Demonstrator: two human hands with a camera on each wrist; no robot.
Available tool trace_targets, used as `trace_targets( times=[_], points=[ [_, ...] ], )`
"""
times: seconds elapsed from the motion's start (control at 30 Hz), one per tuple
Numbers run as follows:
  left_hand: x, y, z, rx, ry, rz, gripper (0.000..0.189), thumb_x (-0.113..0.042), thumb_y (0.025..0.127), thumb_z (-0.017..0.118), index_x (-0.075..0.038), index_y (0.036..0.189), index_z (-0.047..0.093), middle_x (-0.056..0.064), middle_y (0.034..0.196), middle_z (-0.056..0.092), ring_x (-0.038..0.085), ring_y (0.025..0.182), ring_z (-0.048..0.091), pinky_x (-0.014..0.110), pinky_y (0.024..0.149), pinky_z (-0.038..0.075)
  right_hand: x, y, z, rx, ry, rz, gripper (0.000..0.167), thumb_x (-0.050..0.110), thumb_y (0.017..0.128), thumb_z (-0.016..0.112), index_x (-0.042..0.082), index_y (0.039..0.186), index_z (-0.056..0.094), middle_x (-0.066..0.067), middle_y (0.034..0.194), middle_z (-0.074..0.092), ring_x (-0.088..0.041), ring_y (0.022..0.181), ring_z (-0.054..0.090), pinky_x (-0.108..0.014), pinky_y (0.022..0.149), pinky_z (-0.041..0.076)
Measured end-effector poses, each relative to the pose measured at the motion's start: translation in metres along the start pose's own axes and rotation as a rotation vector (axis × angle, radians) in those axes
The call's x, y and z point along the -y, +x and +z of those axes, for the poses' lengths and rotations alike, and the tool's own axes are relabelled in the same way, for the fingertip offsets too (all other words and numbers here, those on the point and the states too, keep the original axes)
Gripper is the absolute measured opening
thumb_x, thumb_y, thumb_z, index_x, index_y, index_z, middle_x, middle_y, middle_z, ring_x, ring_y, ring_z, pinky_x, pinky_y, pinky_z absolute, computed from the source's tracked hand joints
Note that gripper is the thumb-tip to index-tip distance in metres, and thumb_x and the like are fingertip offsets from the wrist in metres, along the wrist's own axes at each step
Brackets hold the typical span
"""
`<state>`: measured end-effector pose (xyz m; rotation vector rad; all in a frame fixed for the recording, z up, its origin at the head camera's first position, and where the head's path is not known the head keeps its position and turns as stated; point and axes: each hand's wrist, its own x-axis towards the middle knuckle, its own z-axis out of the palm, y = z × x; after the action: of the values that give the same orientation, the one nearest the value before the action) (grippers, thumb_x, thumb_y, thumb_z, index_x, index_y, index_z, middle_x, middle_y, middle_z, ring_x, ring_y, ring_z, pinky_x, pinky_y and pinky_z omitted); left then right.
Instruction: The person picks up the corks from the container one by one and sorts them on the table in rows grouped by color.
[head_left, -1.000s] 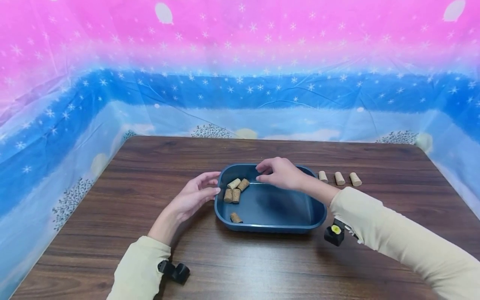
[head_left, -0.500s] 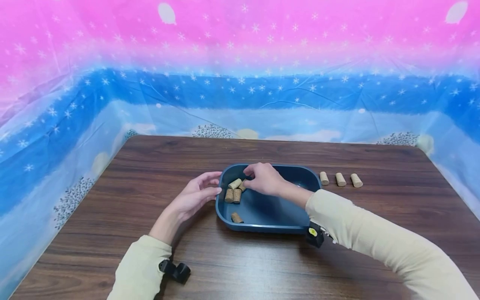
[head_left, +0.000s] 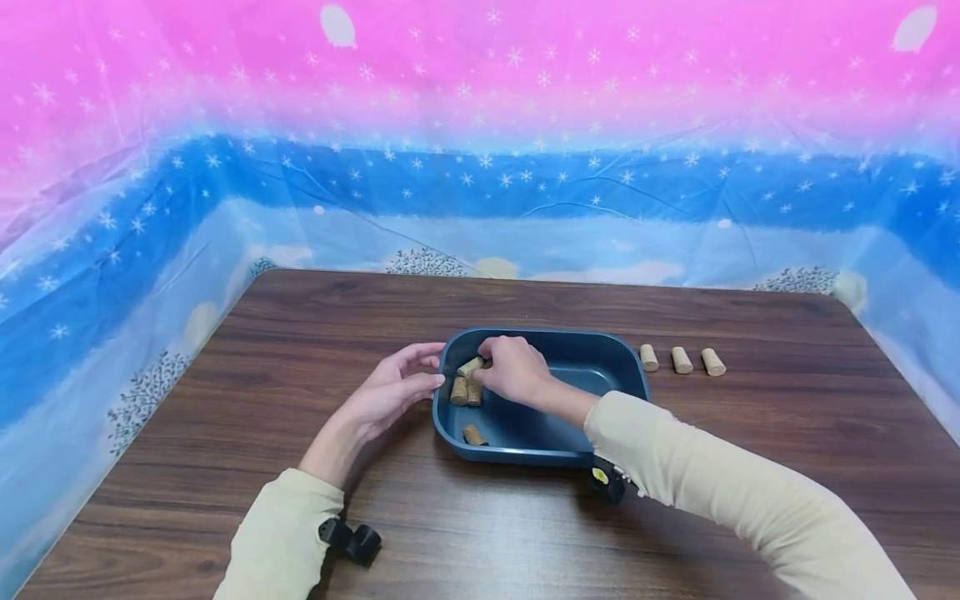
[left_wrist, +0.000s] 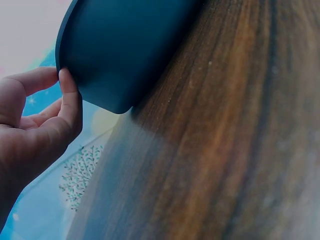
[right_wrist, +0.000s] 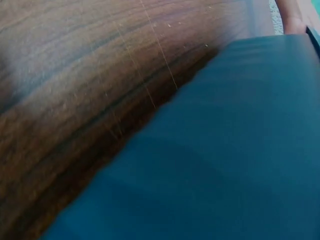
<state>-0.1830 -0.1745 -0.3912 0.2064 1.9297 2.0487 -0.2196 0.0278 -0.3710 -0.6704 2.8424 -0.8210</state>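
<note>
A dark blue rectangular tub [head_left: 540, 457] sits on the table, its outer wall filling much of the right wrist view. My left hand [head_left: 390, 390] pinches its left rim between thumb and finger, clearest in the left wrist view. Inside lie several corks: a pale one [head_left: 470, 367], a pair of darker ones below it, and a single cork [head_left: 474, 435] near the front wall. My right hand [head_left: 513, 371] reaches into the tub, fingers bent over a darker cork beside the pale one. That cork is mostly hidden, so whether it is gripped does not show.
Three corks [head_left: 681, 360] stand in a row on the wooden table [head_left: 337, 308], right of the tub. A pink and blue snowflake cloth [head_left: 480, 183] hangs behind and at the sides. Small black cameras are strapped to both sleeves.
My right hand has moved left and down inside the tub, from its back middle to the corks at the left. My left hand stays at the rim.
</note>
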Motion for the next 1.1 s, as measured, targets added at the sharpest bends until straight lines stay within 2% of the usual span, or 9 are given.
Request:
trace_targets(
  times=[0.17, 0.4, 0.73, 1.1],
  points=[
    [0.000, 0.000, 0.000, 0.001, 0.004, 0.005, 0.053, 0.000, 0.095, 0.055, 0.003, 0.144, 0.036, 0.012, 0.116, 0.043, 0.022, 0.101, 0.054, 0.025, 0.084, 0.050, 0.002, 0.002, 0.008, -0.022, -0.005, 0.022, 0.022, 0.026, 0.087, 0.073, 0.006, 0.095, 0.071, 0.002, 0.071, 0.061, -0.013, 0.060, 0.054, -0.026, 0.052, 0.043],
    [0.000, 0.000, 0.001, 0.001, 0.002, 0.011, 0.053, 0.000, 0.095, 0.056, 0.003, 0.144, 0.036, 0.013, 0.116, 0.043, 0.022, 0.101, 0.055, 0.025, 0.085, 0.050, 0.004, 0.005, 0.015, -0.058, -0.024, 0.046, 0.024, 0.031, 0.084, 0.075, 0.009, 0.079, 0.068, 0.003, 0.060, 0.055, -0.014, 0.055, 0.052, -0.026, 0.047, 0.039],
    [0.000, 0.000, 0.001, -0.003, -0.003, 0.000, 0.052, 0.000, 0.095, 0.056, 0.002, 0.143, 0.037, 0.013, 0.116, 0.043, 0.021, 0.099, 0.055, 0.026, 0.084, 0.050, 0.002, 0.007, 0.014, -0.052, -0.011, 0.059, 0.021, 0.026, 0.084, 0.075, 0.007, 0.092, 0.072, 0.003, 0.071, 0.061, -0.014, 0.061, 0.055, -0.027, 0.052, 0.044],
    [0.000, 0.000, 0.000, 0.004, -0.005, 0.001, 0.052, 0.000, 0.095, 0.055, 0.001, 0.144, 0.037, 0.015, 0.119, 0.044, 0.021, 0.101, 0.056, 0.027, 0.086, 0.050, 0.000, 0.007, 0.011, -0.039, 0.052, -0.023, 0.015, 0.016, 0.086, 0.073, 0.005, 0.097, 0.072, 0.000, 0.077, 0.065, -0.013, 0.062, 0.057, -0.026, 0.056, 0.045]
  ],
)
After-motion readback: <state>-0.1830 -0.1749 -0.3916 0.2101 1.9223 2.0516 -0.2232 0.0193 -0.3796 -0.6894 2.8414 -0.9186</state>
